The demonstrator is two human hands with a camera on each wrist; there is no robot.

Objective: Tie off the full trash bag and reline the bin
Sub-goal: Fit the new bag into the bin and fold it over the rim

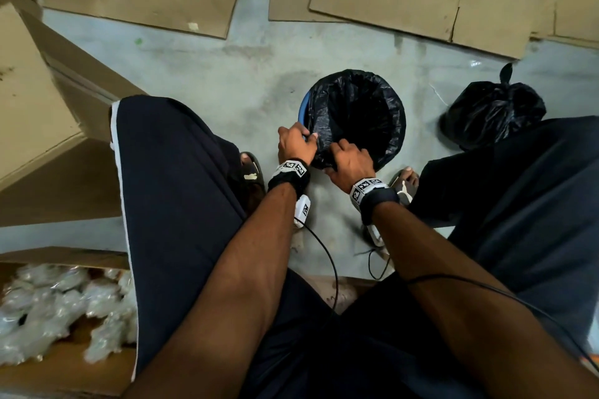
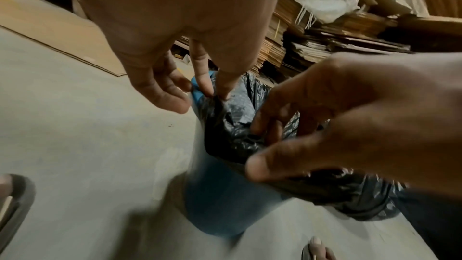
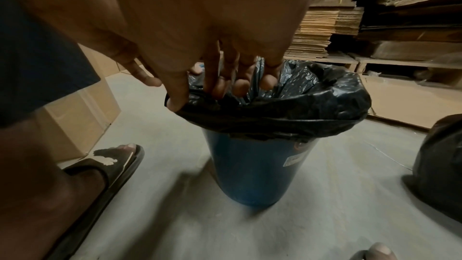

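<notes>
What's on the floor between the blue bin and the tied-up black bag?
Nothing: between the blue bin and the tied-up black bag there is only bare grey floor, seen in the head view.

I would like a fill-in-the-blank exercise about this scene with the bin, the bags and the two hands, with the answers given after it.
1. The bin standing on the floor is ____ in colour.
2. The liner folded over the bin's rim is ____ in colour.
3. The tied bag lies on the ____ beside the bin.
4. The left hand and the right hand both grip the liner at the bin's ____.

Missing words: blue; black; floor; rim
</notes>
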